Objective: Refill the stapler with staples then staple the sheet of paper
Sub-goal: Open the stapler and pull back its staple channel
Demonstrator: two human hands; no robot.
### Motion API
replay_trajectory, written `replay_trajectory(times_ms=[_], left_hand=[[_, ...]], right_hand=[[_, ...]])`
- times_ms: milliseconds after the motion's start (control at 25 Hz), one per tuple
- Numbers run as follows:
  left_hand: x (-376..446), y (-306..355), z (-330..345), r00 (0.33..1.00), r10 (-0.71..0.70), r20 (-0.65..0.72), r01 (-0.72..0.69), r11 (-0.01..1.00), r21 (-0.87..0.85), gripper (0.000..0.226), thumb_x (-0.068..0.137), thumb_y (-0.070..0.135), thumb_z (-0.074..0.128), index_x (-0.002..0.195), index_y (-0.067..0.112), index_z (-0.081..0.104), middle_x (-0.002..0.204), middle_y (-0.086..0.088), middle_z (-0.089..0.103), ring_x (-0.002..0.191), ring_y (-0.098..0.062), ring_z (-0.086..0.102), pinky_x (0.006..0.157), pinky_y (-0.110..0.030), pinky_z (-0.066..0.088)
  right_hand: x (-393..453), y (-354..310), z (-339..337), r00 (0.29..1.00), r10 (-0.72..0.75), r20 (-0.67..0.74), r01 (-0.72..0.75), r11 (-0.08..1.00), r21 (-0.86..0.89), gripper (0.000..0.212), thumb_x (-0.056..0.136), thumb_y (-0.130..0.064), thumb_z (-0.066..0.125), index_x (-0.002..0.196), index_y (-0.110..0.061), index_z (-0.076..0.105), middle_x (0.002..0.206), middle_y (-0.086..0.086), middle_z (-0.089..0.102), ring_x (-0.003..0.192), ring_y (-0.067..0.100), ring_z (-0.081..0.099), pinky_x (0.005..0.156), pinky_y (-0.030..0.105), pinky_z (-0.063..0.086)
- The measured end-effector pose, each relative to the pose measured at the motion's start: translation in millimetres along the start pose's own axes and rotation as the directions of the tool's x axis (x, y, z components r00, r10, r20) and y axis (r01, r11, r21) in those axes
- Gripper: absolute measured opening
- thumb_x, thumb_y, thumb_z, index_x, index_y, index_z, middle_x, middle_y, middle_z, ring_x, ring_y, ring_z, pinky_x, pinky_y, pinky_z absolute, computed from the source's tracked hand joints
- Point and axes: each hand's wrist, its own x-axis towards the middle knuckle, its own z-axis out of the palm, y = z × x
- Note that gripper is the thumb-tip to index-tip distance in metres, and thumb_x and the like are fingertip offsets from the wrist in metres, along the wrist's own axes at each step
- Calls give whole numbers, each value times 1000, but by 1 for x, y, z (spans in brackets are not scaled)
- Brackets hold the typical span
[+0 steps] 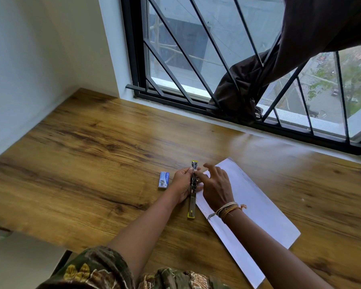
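Refill step in hand, we judge. Stapler (193, 190) lies hinged open on worktop (92, 153) beside paper (258, 205). Left hand (182, 184) grips it; right hand (216, 188), fingers loosely spread, works the channel. Next: staples from box (164, 180).

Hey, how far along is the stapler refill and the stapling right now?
Refill is under way: the stapler lies swung open on the table, the left hand gripping it and the right hand working at its middle. The staple box sits just left. Whether staples are loaded can't be seen. Left: closing it and stapling the paper, which lies flat beside it.
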Motion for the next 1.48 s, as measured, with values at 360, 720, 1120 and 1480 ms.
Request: replay_trajectory(times_ms=[360, 720, 1120, 1480], left_hand=[[-1, -1, -2, 999, 13, 51, -15, 1000, 21, 30, 104, 19, 34, 101, 6, 61, 83, -13, 69, 69, -22, 70, 57, -33, 59], [1, -3, -7, 998, 18, 65, -22, 998, 63, 32, 103, 20, 38, 94, 9, 67, 85, -13, 71, 72, -21, 70, 60, -34, 60], [-1, -1, -5, 999, 10, 50, -12, 999, 52, 34, 103, 20, 38, 95, 6, 67, 92, -17, 70, 82, -27, 68, 62, -34, 60], [-5, 2, 1, 999, 5, 42, -7, 999, 45, 31, 103, 17, 37, 92, 8, 64, 85, -13, 69, 72, -22, 70, 62, -35, 61]], right_hand=[[36, -3, -20, 978, 143, 149, -163, 978, 131, 10, 83, -24, 67, 86, -18, 75, 108, 7, 57, 102, 26, 52, 81, 46, 47], [68, -3, -26, 923, 76, 378, -97, 995, 35, 18, 81, -33, 68, 91, -21, 75, 106, 6, 56, 102, 26, 50, 69, 32, 42], [76, 3, -18, 891, -64, 450, -20, 984, 179, 12, 70, -22, 71, 77, -13, 75, 91, 9, 62, 84, 25, 56, 65, 30, 46], [65, 18, -14, 941, 50, 334, -202, 876, 438, 8, 63, -17, 78, 63, -15, 70, 79, 8, 62, 70, 20, 58, 63, 29, 47]])
